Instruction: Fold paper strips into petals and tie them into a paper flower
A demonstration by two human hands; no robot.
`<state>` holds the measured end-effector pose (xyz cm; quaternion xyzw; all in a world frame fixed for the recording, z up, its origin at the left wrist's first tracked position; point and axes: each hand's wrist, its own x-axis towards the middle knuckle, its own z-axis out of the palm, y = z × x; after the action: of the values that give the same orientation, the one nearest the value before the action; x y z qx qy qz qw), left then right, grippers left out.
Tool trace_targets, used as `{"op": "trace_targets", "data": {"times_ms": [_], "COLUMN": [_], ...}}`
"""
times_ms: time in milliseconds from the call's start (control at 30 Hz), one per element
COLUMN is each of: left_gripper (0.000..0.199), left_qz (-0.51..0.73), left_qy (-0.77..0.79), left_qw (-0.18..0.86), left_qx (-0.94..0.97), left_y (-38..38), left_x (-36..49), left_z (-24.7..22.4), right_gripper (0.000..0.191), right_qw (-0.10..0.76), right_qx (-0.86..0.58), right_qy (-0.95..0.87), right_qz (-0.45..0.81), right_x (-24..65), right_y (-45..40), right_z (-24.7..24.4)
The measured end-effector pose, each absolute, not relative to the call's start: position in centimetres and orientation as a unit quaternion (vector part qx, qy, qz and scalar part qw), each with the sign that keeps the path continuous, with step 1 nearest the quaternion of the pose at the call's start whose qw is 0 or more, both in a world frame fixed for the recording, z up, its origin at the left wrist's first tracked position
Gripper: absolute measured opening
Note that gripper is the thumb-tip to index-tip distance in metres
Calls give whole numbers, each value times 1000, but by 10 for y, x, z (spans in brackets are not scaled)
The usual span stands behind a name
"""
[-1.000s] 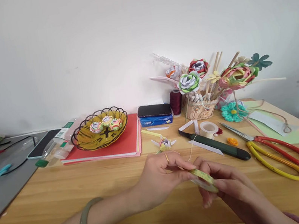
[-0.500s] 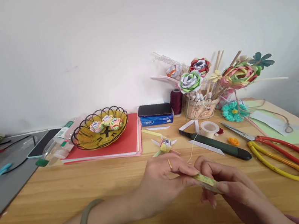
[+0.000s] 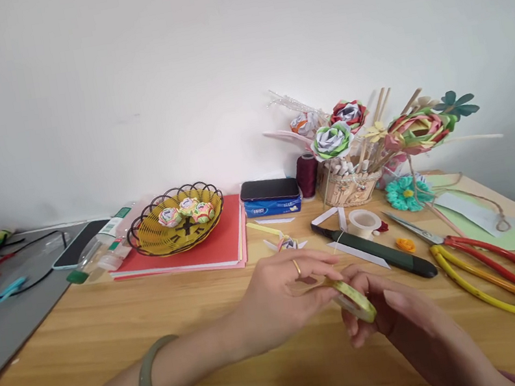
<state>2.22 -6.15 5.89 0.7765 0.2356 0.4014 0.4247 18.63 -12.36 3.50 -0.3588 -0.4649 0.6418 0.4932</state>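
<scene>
Between the thumb and fingers of my left hand point(image 3: 294, 292) is a narrow yellow-green roll of tape point(image 3: 358, 300), tilted so that its ring shape shows. My right hand point(image 3: 395, 308) is just right of the roll, its fingers curved behind and under it. The right thumb stands apart from the tape; whether those fingers touch it I cannot tell. Beyond my left hand lies a small folded-paper flower point(image 3: 288, 243), partly hidden by my fingers. A green-handled cutter point(image 3: 389, 253) lies behind my right hand, with a white tape roll point(image 3: 364, 224) beside it.
Large scissors point(image 3: 491, 266) with red and yellow handles lie at the right. A yellow woven basket point(image 3: 179, 239) with paper flowers sits on red paper point(image 3: 151, 267) at the left. Behind are a blue tissue pack point(image 3: 272, 206), purple thread point(image 3: 308, 178) and a flower-filled pot point(image 3: 350, 189).
The tape roll has turned, showing more of its ring. My right thumb has come off it. My left hand still grips it, and the view has shifted slightly.
</scene>
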Motion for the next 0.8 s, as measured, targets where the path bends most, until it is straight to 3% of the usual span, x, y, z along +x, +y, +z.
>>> {"op": "trace_targets", "data": {"times_ms": [167,367,567,800], "left_gripper": [34,12,21,37], "left_qz": [419,488,443,316], "left_qy": [203,184,216,358], "left_qw": [270,144,276,523], "left_qx": [843,841,825,706], "left_y": [-68,-66,-62,-65], "left_x": [21,27,25,24], "left_z": [65,52,56,58], "right_gripper": [25,28,22,10], "right_qw": [509,510,491,519], "right_qx": [-458,-459,-466,-544], "right_qy": [-447,-475,-548,-629], "right_qz": [576,552,491,198], "right_x": [181,175,180,183], "right_y": [-125,-126,-125,-122], "right_z": [37,33,30,27]}}
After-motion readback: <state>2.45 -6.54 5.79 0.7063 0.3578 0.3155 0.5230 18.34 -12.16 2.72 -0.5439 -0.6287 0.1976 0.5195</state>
